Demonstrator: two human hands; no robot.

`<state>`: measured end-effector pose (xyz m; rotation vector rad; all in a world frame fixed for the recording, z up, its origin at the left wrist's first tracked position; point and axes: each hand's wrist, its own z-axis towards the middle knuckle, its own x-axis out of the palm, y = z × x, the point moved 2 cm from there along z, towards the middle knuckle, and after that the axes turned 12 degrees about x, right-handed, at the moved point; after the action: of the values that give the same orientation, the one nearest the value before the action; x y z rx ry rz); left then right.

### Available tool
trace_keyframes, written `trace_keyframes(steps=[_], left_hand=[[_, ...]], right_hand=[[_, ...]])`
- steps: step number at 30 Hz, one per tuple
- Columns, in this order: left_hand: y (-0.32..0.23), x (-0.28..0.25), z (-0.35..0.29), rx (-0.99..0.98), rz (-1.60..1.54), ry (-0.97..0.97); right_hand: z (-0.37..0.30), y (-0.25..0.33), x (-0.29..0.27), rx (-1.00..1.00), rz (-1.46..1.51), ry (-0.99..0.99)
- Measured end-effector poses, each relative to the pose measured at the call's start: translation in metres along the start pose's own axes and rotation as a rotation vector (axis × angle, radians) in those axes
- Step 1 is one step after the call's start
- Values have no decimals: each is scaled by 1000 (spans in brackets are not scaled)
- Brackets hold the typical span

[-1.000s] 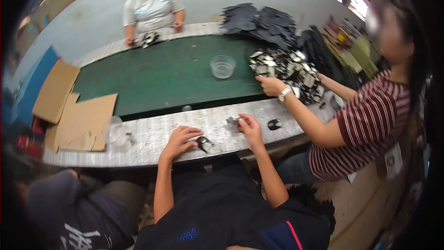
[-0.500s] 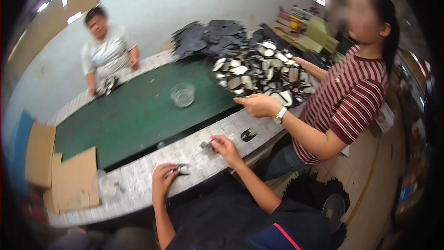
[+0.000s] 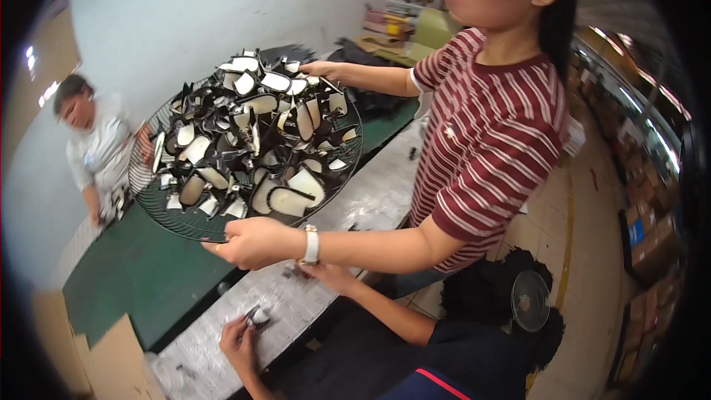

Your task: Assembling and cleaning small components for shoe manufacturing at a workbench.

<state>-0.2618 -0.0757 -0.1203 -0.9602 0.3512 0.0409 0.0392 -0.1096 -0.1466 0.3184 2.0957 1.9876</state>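
Note:
Low at the near edge of the grey work surface, my left hand is closed on a small black-and-white piece. My right hand lies farther right, partly covered by a co-worker's wrist. At its fingertips is a small grey piece, which it seems to pinch. Above both hands a co-worker in a striped shirt holds a wide round wire basket. The basket is heaped with curved black-and-cream pieces, perhaps shoe parts. The co-worker's near hand grips its rim.
The green belt runs beyond the grey surface. Another person sits on its far side. Cardboard stands at the lower left. A round clear lid or dish rests on black scraps to my right.
The co-worker has swung the basket left and nearer, over the belt, covering the clear bowl from view. My view has turned right. My hands stay at the grey surface with their small pieces.

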Motion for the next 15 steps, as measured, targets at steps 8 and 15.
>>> trace_keyframes(steps=[8,15], left_hand=[[-27,48,-1,-12,-23,32],[-138,81,7,-176,-10,-8]], right_hand=[[-24,27,-63,222,354,124],[-11,-1,-58,-221,-254,369]])
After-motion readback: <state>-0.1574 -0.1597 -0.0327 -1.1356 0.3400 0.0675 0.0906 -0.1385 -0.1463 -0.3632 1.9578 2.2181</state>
